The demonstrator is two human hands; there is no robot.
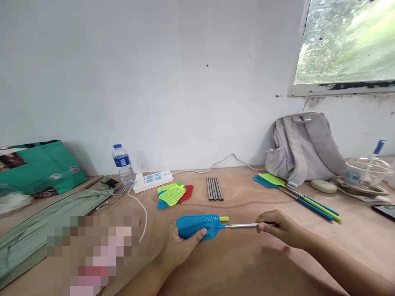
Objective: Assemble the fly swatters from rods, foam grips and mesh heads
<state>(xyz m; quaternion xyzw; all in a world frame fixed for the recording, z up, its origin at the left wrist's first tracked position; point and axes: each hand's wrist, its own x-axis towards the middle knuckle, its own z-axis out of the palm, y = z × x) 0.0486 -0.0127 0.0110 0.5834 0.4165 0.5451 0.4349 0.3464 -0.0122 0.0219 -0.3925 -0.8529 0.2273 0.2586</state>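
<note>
My left hand [182,243] is closed on a blue perforated fly swatter head [200,227], its thumb lying across the front. A thin metal rod [242,225] runs rightward from the neck of that head. Around the rod's far end my right hand [277,227] is closed, thumb and fingers pinched on it, with a dark tip showing. Just behind the blue head lies a yellow-green handle [224,218], partly hidden. Beyond it several metal tubes [215,189] lie side by side. Loose yellow-green, blue and red swatter heads [173,195] are piled to their left.
Whole fly swatters [311,205] lie at the right, before a grey backpack [304,148]. A white power strip [153,181], its cable and a water bottle [122,164] stand by the wall. Further right are a plastic cup [364,170] and a phone [384,211]; a green bag [46,168] sits left.
</note>
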